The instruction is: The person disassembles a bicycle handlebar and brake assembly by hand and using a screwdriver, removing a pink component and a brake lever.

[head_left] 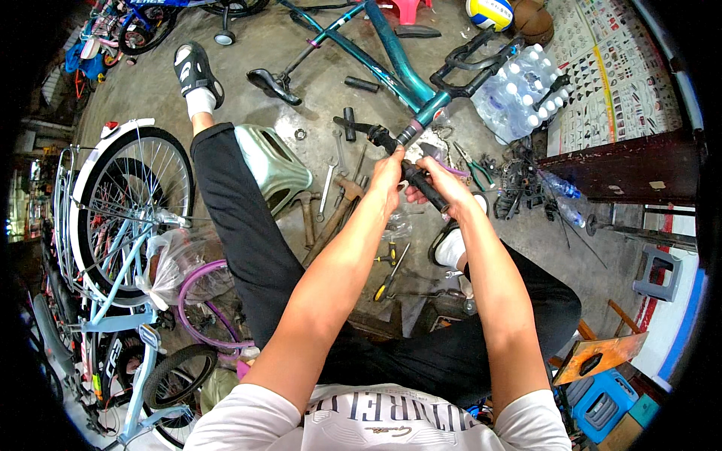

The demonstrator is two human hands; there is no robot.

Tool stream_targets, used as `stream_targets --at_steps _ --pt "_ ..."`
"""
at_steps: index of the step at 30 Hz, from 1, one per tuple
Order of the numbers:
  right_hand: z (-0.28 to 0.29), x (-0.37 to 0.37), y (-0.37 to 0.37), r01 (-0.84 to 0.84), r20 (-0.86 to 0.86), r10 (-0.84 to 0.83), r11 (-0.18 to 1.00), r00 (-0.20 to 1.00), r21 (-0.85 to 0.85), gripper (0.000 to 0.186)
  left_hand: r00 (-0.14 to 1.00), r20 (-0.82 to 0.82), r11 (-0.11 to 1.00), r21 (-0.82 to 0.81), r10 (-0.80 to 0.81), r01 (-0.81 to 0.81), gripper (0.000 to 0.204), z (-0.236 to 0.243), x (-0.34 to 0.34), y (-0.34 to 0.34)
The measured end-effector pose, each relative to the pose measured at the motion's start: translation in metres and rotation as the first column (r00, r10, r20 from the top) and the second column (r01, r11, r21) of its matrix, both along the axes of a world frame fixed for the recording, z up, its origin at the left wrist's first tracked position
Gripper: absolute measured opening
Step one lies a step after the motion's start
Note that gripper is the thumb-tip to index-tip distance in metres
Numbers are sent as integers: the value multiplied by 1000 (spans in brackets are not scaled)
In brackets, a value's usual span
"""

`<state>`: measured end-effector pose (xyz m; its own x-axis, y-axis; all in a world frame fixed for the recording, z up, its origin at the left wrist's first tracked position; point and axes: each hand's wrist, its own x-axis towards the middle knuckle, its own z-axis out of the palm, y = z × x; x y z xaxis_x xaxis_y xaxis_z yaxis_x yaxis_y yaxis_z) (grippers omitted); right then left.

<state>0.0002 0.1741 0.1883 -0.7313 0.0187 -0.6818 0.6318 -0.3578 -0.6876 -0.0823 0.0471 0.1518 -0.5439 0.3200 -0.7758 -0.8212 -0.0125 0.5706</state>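
Observation:
In front of me a teal bicycle frame [385,75] lies at a slant, its front end toward my hands. A black handlebar [427,192] sits close to that end, slanting down to the right. My left hand [388,177] is closed around its middle, beside the stem. Farther right, my right hand [445,186] is curled about the bar, thumb on top and fingertips showing underneath. A black lever and clamp [380,137] stick out beyond my left hand. Attached to the frame, a black saddle [272,86] rests on the floor. Part of the bar is hidden by my fingers.
Hammers [307,218], a wrench [326,188], pliers [479,171] and a screwdriver [391,274] lie on the floor. A pale green stool [274,158] stands by my left leg. Wrapped bottles [519,94] are at the right, an upturned bicycle's wheel [135,214] at the left.

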Motion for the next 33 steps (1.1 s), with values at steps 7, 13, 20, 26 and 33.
stream_targets --at_steps 7,13,20,26,33 --pt "6 24 7 -58 63 54 995 997 78 49 996 10 993 -74 -91 92 40 -4 -3 1" --pt "20 34 7 -184 20 185 950 983 252 49 996 52 994 -76 -70 74 40 -1 -3 -2" --pt "47 28 -6 4 118 -10 998 993 57 55 995 -97 987 -158 0 -16 43 -17 8 16" --pt "37 22 4 -202 134 183 967 974 152 51 980 -184 964 -265 -71 20 44 -43 3 23" --pt "98 75 15 -326 148 546 245 825 913 45 977 -185 955 -292 -105 48 50 -42 3 25"
